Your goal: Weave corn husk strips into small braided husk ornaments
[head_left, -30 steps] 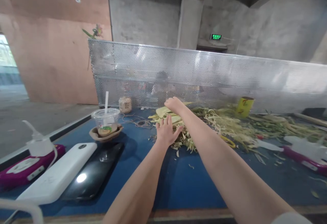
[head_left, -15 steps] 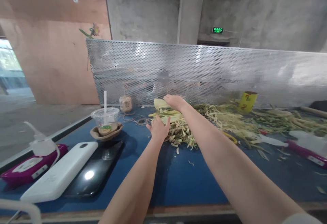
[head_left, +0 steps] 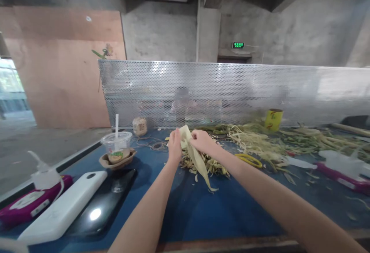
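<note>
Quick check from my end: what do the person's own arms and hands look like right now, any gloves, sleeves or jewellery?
Both forearms are bare along all that shows. The left hand and the right hand wear no gloves, and no ring, watch or bracelet can be seen. No sleeve shows on either arm in this view. No tape, marks or cables are visible on them. The fingers are bare too.

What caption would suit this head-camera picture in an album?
Left hand and right hand lift a pale corn husk above a husk pile on a blue table.
</note>
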The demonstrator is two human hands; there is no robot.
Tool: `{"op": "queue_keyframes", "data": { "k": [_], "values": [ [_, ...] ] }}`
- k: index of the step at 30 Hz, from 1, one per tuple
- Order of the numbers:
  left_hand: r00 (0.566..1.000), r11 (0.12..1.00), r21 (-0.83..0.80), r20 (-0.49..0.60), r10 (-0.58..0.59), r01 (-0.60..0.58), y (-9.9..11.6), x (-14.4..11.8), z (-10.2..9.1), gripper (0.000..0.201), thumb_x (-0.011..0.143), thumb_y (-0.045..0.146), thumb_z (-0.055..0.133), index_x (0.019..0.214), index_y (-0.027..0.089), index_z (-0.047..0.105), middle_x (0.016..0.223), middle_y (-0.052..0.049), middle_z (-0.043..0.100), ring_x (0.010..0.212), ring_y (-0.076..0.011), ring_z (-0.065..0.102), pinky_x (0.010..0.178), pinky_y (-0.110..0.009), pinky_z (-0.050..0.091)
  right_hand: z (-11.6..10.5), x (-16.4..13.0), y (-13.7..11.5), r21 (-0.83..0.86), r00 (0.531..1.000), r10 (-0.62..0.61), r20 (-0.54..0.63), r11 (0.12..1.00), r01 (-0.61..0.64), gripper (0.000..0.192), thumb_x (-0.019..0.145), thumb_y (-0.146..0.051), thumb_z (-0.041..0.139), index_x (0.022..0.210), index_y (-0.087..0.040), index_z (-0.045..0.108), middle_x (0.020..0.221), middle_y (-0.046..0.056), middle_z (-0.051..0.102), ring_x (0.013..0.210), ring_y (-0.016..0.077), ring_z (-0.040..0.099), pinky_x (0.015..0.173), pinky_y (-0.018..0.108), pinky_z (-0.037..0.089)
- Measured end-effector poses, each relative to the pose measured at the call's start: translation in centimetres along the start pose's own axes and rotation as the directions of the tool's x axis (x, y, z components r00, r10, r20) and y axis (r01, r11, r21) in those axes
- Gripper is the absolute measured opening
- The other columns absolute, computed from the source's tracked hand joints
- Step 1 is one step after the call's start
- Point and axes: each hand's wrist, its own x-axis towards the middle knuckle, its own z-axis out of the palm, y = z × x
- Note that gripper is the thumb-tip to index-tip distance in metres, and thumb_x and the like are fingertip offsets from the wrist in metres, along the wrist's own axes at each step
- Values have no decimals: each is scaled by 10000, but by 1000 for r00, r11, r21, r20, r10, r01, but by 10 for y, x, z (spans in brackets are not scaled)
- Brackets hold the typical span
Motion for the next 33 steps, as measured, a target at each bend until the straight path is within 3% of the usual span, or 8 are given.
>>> {"op": "queue_keyframes", "data": {
  "k": [5,8,10,13,17,21,25,33],
  "values": [
    [977,996,-82,211,-14,32,11,-1,7,327,849,304,517,1138,151,512,1125,-89,560,941,-201,579,780,-406,502,-7,-30,29,305,999,34,35,951,-43,143,835,-222,484,814,-116,578,713,4,590,591,123,581,487,228,469],
    [947,997,-70,322,-18,42,18,-8,9,310,855,303,510,1122,147,518,1094,-84,569,899,-186,589,744,-381,514,-11,-38,43,483,996,6,89,874,-49,123,787,-251,487,860,-163,533,647,-23,567,477,108,553,373,201,413],
    [926,998,-57,378,-8,32,24,-14,12,297,846,295,527,1100,141,520,971,-58,597,760,-144,596,648,-318,517,-11,-41,53,569,997,3,77,821,-46,157,809,-322,451,886,-190,489,599,-46,526,402,87,493,340,195,378],
    [899,999,-48,438,5,18,33,-22,17,419,735,271,655,1100,139,498,605,56,545,465,-75,478,461,-210,411,-14,-44,67,644,998,14,61,763,-50,157,821,-341,417,748,-206,448,474,-84,396,323,62,366,320,185,322],
    [874,998,-49,486,-7,35,46,-26,20,493,660,272,686,1093,140,491,430,112,454,386,-77,409,411,-189,314,-25,-46,77,697,995,11,96,713,-76,152,790,-289,430,665,-204,447,433,-85,380,314,59,343,326,177,289],
    [886,997,-67,464,-2,37,51,-27,18,513,710,301,629,1155,152,419,546,64,560,464,-98,491,476,-213,372,-32,-47,78,710,993,-1,115,700,-82,141,776,-232,407,646,-197,448,465,-64,475,327,57,376,349,175,290],
    [877,996,-85,481,9,37,41,-34,20,516,713,301,615,1156,167,386,684,26,597,611,-138,586,587,-267,449,-27,-50,76,678,989,-58,134,733,-49,150,770,-218,445,622,-199,441,457,-52,489,353,73,407,365,187,304],
    [874,996,-87,486,17,29,33,-46,13,436,751,271,575,1143,194,400,613,87,426,517,-89,482,526,-220,419,-16,-53,76,579,986,-145,82,812,71,150,818,-262,456,682,-202,476,509,-61,422,415,86,423,433,207,325]
  ]
}}
